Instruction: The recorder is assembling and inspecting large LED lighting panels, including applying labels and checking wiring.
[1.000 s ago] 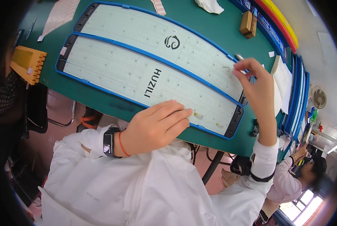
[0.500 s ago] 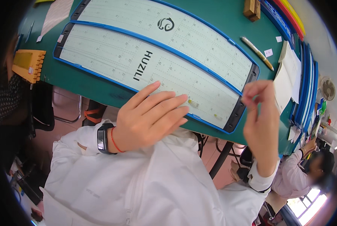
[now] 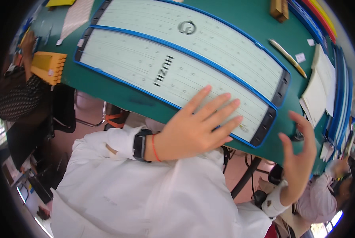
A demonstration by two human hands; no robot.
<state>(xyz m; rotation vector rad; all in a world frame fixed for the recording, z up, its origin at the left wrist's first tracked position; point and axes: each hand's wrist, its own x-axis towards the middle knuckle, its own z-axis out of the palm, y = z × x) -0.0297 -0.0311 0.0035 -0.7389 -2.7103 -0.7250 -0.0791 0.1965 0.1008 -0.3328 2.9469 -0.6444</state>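
Observation:
Two long pale boards lie side by side on the green table, a far board [image 3: 153, 20] and a near board [image 3: 118, 55], both with blue rims and dark end pieces. Spread fingers of my left hand [image 3: 203, 123] rest on or just over the near board, covering part of it. Close to those fingertips, a small yellowish clear piece [image 3: 243, 127] lies on the near board. Beyond the boards' right end is my right hand [image 3: 300, 152], thumb and fingers apart, with nothing visible between them. A black wristband [image 3: 139, 144] and a red cord circle my left wrist.
A gold pen [image 3: 288, 58] and small white paper slips [image 3: 300, 58] lie right of the boards. Past them are an open notebook [image 3: 318, 87] and blue folders [image 3: 342, 95]. A wooden block [image 3: 279, 10] stands behind, an orange holder [image 3: 48, 67] at left. Other people sit on both sides.
My left hand has slid right along the near board, and one yellowish piece there no longer shows. My right hand has moved down and right, its pinched fingers now apart. The view has shifted.

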